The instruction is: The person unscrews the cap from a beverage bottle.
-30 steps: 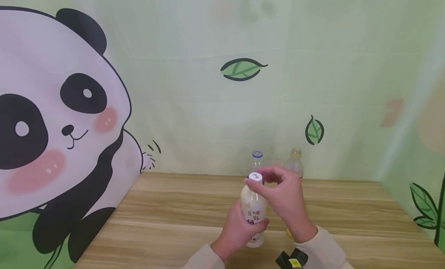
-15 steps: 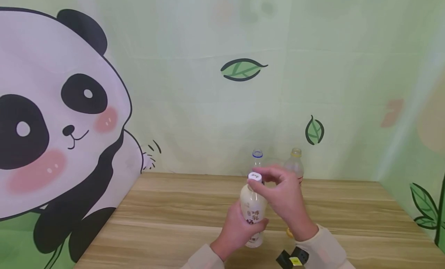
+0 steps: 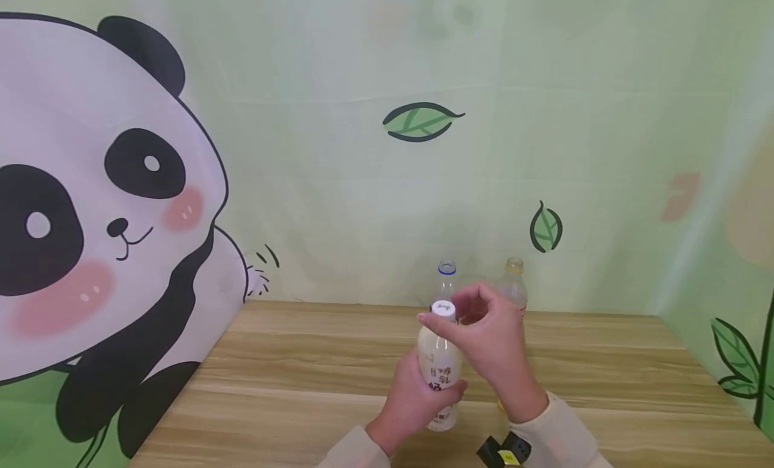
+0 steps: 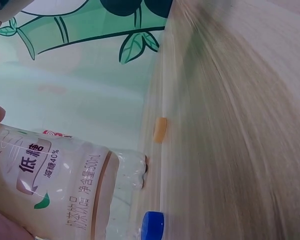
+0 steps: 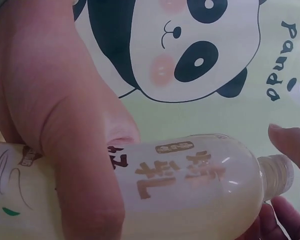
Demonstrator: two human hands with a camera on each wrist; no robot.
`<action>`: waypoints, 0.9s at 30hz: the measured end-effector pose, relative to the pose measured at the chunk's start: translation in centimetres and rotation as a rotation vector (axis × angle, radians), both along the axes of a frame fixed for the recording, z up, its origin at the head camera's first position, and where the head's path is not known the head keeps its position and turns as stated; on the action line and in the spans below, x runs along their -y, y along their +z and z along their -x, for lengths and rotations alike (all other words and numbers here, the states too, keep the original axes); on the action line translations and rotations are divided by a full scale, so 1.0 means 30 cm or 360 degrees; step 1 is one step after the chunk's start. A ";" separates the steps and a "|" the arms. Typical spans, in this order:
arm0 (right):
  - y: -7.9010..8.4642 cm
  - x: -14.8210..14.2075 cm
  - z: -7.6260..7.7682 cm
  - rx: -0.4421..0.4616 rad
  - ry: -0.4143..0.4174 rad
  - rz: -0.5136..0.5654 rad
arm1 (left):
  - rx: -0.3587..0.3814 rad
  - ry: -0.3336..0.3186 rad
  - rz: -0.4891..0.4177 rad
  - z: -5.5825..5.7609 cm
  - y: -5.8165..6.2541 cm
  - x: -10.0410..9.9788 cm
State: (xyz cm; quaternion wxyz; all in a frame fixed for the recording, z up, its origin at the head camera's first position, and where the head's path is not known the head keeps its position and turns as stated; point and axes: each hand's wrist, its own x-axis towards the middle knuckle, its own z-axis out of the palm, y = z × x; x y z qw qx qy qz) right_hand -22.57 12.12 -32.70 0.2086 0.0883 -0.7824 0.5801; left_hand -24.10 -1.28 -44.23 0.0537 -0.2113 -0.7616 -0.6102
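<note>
In the head view a milk tea bottle point(image 3: 439, 350) with a pale body and dark lettering stands about upright. My left hand point(image 3: 408, 397) grips its lower body, thumb across the front. At the top, my right hand point(image 3: 498, 344) has its fingers curled around the white bottle cap point(image 3: 444, 308). Its thumb reaches past the cap's near side; in the right wrist view the thumb point(image 5: 290, 142) looks apart from the cap, while fingers point(image 5: 275, 217) lie by the neck. The left wrist view shows the bottle's lower label point(image 4: 55, 175) close up.
Two clear bottles, one with a blue neck ring point(image 3: 447, 270) and one with a yellow ring point(image 3: 514, 266), stand behind on the wooden table point(image 3: 314, 360). An orange cap point(image 4: 160, 130) and a blue cap point(image 4: 152, 226) lie there. A panda backdrop point(image 3: 151, 159) rises behind.
The bottle's lettering turned one way and then back. My right fingers lifted slightly and the thumb slid left past the cap. My left hand keeps its grip.
</note>
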 end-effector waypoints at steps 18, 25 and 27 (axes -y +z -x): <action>0.006 -0.013 0.007 -0.0061 0.0058 -0.0073 | 0.0017 -0.0012 -0.0043 0.003 -0.010 0.002; 0.006 -0.020 0.012 -0.0055 0.0154 -0.0081 | 0.0000 -0.0003 -0.0046 0.004 -0.010 0.005; 0.007 -0.020 0.014 -0.0043 0.0185 -0.0092 | -0.0004 -0.0004 -0.0043 0.005 -0.010 0.005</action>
